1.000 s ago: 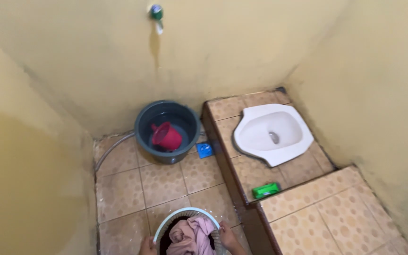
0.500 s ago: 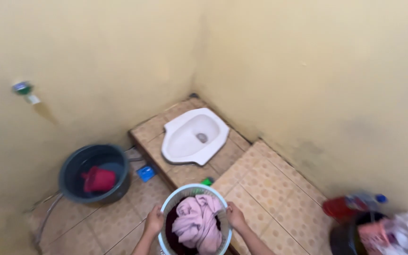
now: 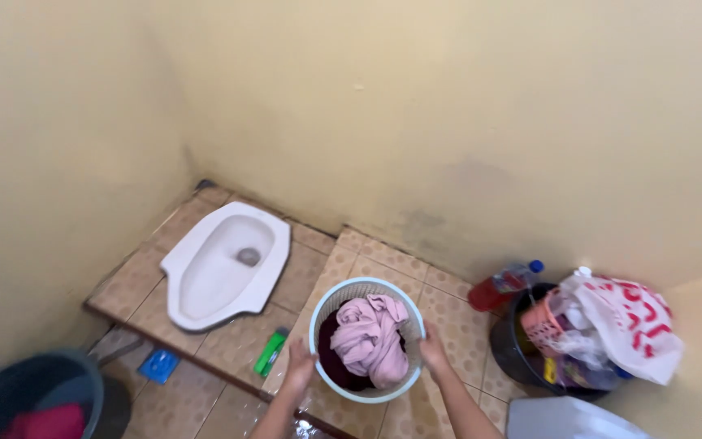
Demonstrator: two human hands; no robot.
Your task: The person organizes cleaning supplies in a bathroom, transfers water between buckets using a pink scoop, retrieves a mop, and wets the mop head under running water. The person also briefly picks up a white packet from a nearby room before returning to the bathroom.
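Pale-blue laundry basket (image 3: 328,307), pink cloth (image 3: 371,337) inside; left hand (image 3: 298,367) grips rim at 8 o'clock, right hand (image 3: 432,351) at 4; squat toilet (image 3: 221,264) at 10.

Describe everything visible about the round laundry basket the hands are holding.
The round pale-blue plastic laundry basket has perforated lattice walls and a smooth rim. It sits upright over the raised tan tiled platform, beside the white squat toilet. Inside lie a crumpled pink cloth on top of a dark maroon garment. The left hand grips the rim's near left side; the right hand grips its right side.
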